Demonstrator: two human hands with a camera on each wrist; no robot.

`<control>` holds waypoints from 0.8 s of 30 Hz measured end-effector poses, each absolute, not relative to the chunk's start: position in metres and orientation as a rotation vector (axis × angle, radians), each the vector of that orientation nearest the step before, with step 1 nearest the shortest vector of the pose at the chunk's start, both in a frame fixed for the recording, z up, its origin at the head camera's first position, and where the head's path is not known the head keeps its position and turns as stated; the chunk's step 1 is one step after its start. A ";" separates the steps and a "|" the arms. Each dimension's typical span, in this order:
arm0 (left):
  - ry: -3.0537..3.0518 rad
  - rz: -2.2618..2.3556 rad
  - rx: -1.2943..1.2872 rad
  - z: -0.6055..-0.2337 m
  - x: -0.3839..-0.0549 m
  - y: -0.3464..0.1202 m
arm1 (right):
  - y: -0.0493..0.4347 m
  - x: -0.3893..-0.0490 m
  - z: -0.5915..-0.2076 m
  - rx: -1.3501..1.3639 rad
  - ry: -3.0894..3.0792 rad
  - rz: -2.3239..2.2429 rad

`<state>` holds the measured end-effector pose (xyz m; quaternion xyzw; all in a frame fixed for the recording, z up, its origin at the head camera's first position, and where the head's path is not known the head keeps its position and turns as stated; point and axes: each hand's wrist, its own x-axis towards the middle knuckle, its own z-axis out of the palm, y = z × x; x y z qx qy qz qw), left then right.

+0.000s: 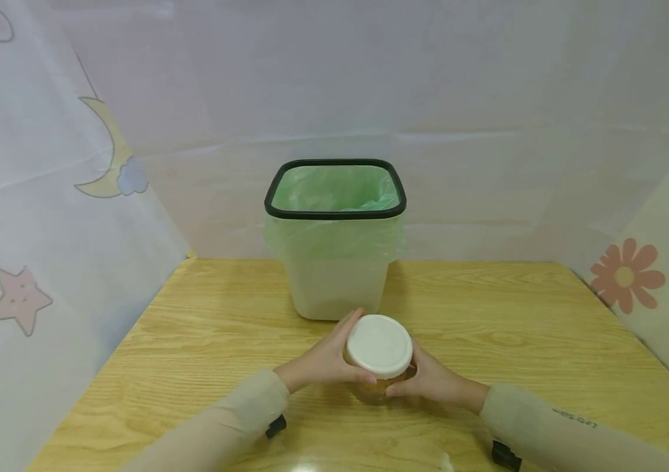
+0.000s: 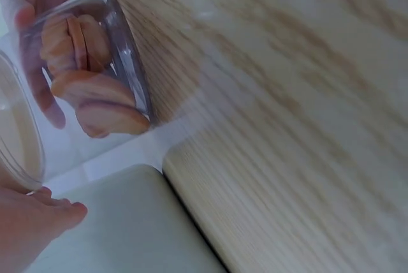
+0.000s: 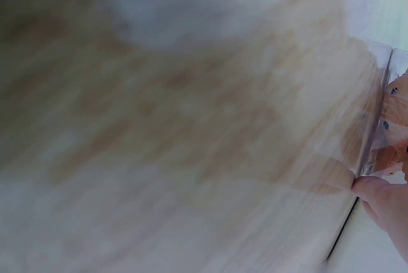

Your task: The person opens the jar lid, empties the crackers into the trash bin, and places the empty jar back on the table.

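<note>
My left hand [image 1: 325, 360] grips the round white lid [image 1: 379, 344], thumb at the near side and fingers behind it. Under the lid is a clear jar [image 1: 372, 395], and my right hand [image 1: 433, 381] holds it low on its right side. Orange-brown biscuit-like pieces [image 2: 95, 97] lie inside the jar in the left wrist view. There the lid [image 2: 18, 123] stands beside the jar's body, with what looks like a gap between; I cannot tell whether they touch. In the right wrist view, a right fingertip [image 3: 370, 187] presses near the jar's bottom edge.
A white bin [image 1: 337, 282] with a black rim [image 1: 334, 215] and a green liner bag stands just behind the jar. The wooden table [image 1: 204, 341] meets a pale cloth [image 1: 488, 196] at the back and sides.
</note>
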<state>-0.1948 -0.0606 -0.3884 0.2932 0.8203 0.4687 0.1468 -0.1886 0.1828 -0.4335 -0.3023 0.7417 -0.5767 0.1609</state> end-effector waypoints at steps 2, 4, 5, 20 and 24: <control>2.349 1.339 0.862 -0.389 -0.198 -0.062 | 0.183 -0.188 -0.433 -0.862 2.118 -1.646; 2.324 1.336 0.876 -0.388 -0.201 -0.064 | 0.183 -0.188 -0.432 -0.862 2.114 -1.646; 2.316 1.330 0.882 -0.388 -0.203 -0.065 | 0.183 -0.188 -0.432 -0.862 2.113 -1.645; 2.252 1.350 0.885 -0.393 -0.210 -0.068 | 0.182 -0.186 -0.431 -0.830 2.116 -1.658; 2.267 1.362 0.848 -0.393 -0.208 -0.068 | 0.182 -0.186 -0.430 -0.836 2.116 -1.661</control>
